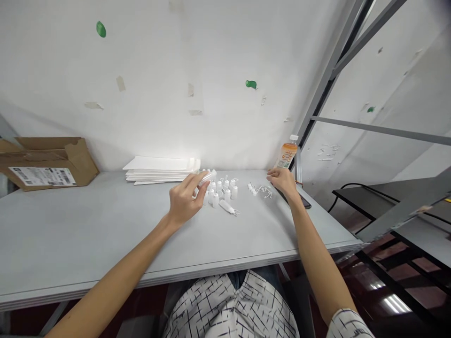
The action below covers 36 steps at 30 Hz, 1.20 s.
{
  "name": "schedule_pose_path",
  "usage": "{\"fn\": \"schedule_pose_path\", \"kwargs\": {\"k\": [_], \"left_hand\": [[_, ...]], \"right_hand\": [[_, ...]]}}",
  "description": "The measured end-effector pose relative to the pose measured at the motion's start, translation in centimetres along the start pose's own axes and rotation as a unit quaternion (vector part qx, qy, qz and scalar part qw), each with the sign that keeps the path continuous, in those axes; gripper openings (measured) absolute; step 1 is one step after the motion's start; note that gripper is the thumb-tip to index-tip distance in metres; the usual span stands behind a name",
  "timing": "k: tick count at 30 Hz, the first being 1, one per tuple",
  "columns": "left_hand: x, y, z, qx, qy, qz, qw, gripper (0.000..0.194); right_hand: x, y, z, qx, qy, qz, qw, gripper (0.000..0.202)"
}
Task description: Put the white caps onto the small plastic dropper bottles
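My left hand (186,197) pinches a small white plastic bottle (208,177), tilted, over the left side of a group of similar bottles. Several of these small white bottles (215,199) stand upright close together, some with looped cap straps. One bottle (226,206) lies on its side in front of them. To the right is a loose cluster of small white caps with straps (260,189). Beyond that cluster, my right hand (283,182) has its fingers drawn together near the tabletop; whatever they hold, if anything, cannot be made out.
A drink bottle with an orange label (287,154) stands behind my right hand. A dark flat object (307,203) lies beside my right wrist. Stacked white sheets (155,170) and an open cardboard box (49,164) sit along the wall. Metal frame bars (331,80) rise at right.
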State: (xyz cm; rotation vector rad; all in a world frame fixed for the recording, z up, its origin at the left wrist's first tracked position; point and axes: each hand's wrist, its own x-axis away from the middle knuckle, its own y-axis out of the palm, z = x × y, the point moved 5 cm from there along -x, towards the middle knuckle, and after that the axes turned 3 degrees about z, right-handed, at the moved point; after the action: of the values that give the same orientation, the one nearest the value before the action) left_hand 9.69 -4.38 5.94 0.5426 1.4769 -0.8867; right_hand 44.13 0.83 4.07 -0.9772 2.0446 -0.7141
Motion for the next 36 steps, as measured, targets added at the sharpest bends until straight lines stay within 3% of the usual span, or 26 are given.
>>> {"fn": "schedule_pose_path", "kwargs": {"k": [2,5,7,11,15,20,29,33,36], "left_hand": [[0.1,0.2,0.4,0.005,0.017,-0.012,1.0,0.017],[0.6,0.6,1.0,0.017,0.029,-0.034,0.999,0.019],[0.9,0.9,1.3,0.018,0.035,-0.046,0.998,0.02],[1.4,1.3,1.8,0.011,0.049,-0.059,0.997,0.019],[1.5,1.5,1.7,0.024,0.033,-0.075,0.996,0.019],[1.7,1.7,1.5,0.023,0.032,-0.082,0.996,0.02],[1.2,1.4,1.8,0.013,0.054,-0.061,0.997,0.028],[0.3,0.5,-0.5,-0.054,0.001,-0.013,0.998,0.019],[0.0,-0.1,-3.3,-0.095,-0.079,0.002,0.992,0.023]], "right_hand": [[0.6,0.0,-1.3,-0.09,-0.034,0.006,0.995,0.021],[2.5,0.4,-4.3,-0.203,-0.102,-0.05,0.972,0.027],[4.3,0.9,-6.5,-0.265,-0.134,-0.114,0.948,0.033],[8.0,2.1,-10.3,-0.373,-0.178,-0.27,0.87,0.037],[9.2,3.2,-11.4,-0.445,-0.156,-0.306,0.827,0.038],[8.9,3.8,-11.2,-0.492,-0.145,-0.31,0.801,0.033],[7.4,2.0,-11.2,-0.493,-0.159,-0.233,0.823,0.032],[3.6,1.0,-11.0,-0.418,-0.172,-0.133,0.882,0.028],[0.7,1.5,-11.5,-0.26,-0.202,-0.046,0.943,0.011]]}}
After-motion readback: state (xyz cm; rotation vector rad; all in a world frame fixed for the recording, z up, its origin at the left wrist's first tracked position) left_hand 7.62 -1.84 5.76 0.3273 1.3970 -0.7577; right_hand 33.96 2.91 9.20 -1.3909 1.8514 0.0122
